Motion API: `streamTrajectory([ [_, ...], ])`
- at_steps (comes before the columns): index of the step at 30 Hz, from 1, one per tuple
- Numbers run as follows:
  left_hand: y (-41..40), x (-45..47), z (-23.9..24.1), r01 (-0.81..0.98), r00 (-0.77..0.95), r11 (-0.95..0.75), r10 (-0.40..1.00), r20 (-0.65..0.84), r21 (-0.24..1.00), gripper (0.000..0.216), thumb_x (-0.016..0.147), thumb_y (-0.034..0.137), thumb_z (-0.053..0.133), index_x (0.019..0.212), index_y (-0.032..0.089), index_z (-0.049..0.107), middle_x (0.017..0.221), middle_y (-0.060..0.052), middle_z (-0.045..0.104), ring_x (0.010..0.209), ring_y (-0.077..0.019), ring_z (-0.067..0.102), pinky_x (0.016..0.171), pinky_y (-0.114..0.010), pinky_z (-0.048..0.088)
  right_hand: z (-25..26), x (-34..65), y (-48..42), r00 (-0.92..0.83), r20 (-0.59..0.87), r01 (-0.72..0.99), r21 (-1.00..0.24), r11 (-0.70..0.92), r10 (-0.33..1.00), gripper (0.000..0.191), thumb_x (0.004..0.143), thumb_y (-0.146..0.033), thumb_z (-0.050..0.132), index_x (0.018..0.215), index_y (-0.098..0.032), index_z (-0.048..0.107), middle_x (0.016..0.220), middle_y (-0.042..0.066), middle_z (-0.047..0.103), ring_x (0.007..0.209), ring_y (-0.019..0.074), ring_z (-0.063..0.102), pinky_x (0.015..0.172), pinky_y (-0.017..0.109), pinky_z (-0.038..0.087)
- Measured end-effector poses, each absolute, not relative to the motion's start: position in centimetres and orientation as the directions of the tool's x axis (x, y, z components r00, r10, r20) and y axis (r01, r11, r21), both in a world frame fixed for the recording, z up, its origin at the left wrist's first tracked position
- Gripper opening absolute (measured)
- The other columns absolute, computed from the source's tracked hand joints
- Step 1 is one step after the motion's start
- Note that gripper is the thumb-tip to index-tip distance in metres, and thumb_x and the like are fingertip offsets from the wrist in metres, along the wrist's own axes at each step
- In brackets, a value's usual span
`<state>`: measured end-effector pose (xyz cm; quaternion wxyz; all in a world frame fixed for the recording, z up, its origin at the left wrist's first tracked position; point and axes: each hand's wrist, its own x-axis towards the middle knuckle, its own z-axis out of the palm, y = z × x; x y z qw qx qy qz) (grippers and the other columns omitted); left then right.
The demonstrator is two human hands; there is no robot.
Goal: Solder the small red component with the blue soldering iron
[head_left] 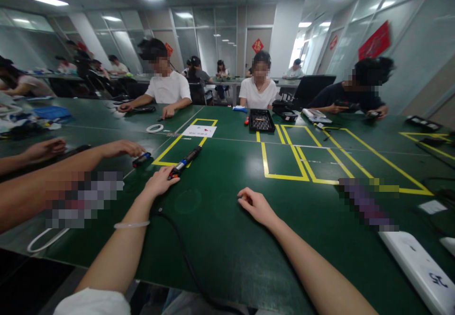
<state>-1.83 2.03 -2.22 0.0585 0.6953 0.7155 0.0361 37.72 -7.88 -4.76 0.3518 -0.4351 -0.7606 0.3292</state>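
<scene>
My left hand (159, 182) is closed around the rear end of an electric screwdriver (185, 162), a slim black stick with a blue band and an orange part by my fingers. Its front end points away, over the near edge of a yellow tape frame (167, 154). A black cord (177, 239) runs from beneath my left wrist toward the table's front edge. On the green tabletop (216, 239), my right hand (258, 206) rests with its fingers curled in and nothing visible in them.
At the left, a co-worker's hand (122, 149) touches a similar black and blue tool (142, 159). A black parts tray (262, 129) stands across the table, near a paper sheet (199, 131). A white power strip (419, 267) lies at right. Several people sit around.
</scene>
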Motion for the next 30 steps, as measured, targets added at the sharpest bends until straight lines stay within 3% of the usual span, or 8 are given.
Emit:
streamTrajectory([
  [6, 2.0, -4.7, -1.8, 0.974, -0.211, 0.210, 0.977, 0.002, 0.079, 0.067, 0.083, 0.054, 0.046, 0.142, 0.024, 0.038, 0.145, -0.013, 0.039, 0.117, -0.0374, 0.049, 0.089, -0.045, 0.042, -4.6, 37.6, -8.0, -0.379, 0.233, 0.456, -0.795, 0.400, 0.896, 0.011, 0.089, -0.025, 0.053, 0.094, -0.018, 0.060, 0.070, -0.002, 0.059, 0.062, 0.0120, 0.054, 0.061, 0.022, 0.039],
  [11, 0.6, -3.4, -1.2, 0.977, -0.209, 0.211, 0.957, 0.201, 0.009, 0.056, 0.085, 0.050, 0.046, 0.132, 0.021, 0.046, 0.133, -0.016, 0.048, 0.111, -0.0369, 0.051, 0.086, -0.047, 0.043, -4.6, 37.6, -7.9, -0.383, 0.226, 0.466, -0.790, 0.399, 0.896, 0.010, 0.088, -0.024, 0.054, 0.094, -0.018, 0.060, 0.070, -0.002, 0.059, 0.062, 0.0119, 0.054, 0.061, 0.022, 0.039],
  [17, 0.0, -2.0, -0.3, 0.963, -0.269, 0.256, 0.942, 0.201, 0.085, 0.034, 0.089, 0.043, 0.040, 0.102, 0.018, 0.058, 0.111, -0.014, 0.057, 0.098, -0.0299, 0.057, 0.077, -0.039, 0.047, -4.7, 37.6, -7.8, -0.390, 0.238, 0.465, -0.783, 0.414, 0.889, 0.010, 0.088, -0.024, 0.054, 0.094, -0.018, 0.060, 0.071, -0.002, 0.059, 0.063, 0.0117, 0.054, 0.061, 0.021, 0.039],
  [21, -0.1, -0.6, 0.1, 0.960, -0.276, 0.252, 0.922, 0.272, 0.121, 0.034, 0.090, 0.042, 0.040, 0.104, 0.017, 0.058, 0.108, -0.014, 0.061, 0.096, -0.0300, 0.059, 0.077, -0.039, 0.047, -4.8, 37.5, -7.8, -0.388, 0.230, 0.471, -0.783, 0.407, 0.892, 0.010, 0.088, -0.024, 0.054, 0.093, -0.018, 0.060, 0.070, -0.002, 0.060, 0.062, 0.0116, 0.054, 0.061, 0.021, 0.039],
  [24, -0.6, 2.6, 0.2, 0.944, -0.142, 0.051, 0.954, 0.263, 0.326, 0.035, 0.089, 0.043, 0.043, 0.109, 0.017, 0.057, 0.100, -0.009, 0.065, 0.091, -0.0250, 0.061, 0.080, -0.035, 0.047, -4.8, 37.5, -7.8, -0.386, 0.232, 0.474, -0.780, 0.408, 0.893, 0.010, 0.088, -0.024, 0.054, 0.093, -0.019, 0.060, 0.070, -0.002, 0.060, 0.062, 0.0117, 0.054, 0.061, 0.021, 0.039],
  [27, -1.7, 7.7, 0.3, 0.793, 0.197, -0.248, 0.969, 0.152, 0.556, 0.039, 0.088, 0.046, 0.046, 0.112, 0.019, 0.060, 0.101, -0.005, 0.067, 0.091, -0.0203, 0.062, 0.083, -0.031, 0.047, -4.9, 37.6, -7.8, -0.389, 0.239, 0.464, -0.784, 0.413, 0.890, 0.009, 0.088, -0.024, 0.053, 0.089, -0.019, 0.060, 0.069, -0.002, 0.058, 0.062, 0.0116, 0.053, 0.061, 0.021, 0.039],
  [30, -3.3, 12.8, 0.5, 0.628, 0.474, -0.385, 0.878, 0.060, 0.676, 0.041, 0.089, 0.043, 0.046, 0.121, 0.021, 0.060, 0.111, -0.006, 0.066, 0.099, -0.0199, 0.059, 0.088, -0.031, 0.044, -4.9, 37.6, -7.8, -0.378, 0.258, 0.413, -0.813, 0.411, 0.889, 0.012, 0.088, -0.024, 0.053, 0.098, -0.020, 0.056, 0.071, -0.003, 0.057, 0.062, 0.0112, 0.052, 0.060, 0.021, 0.039],
])
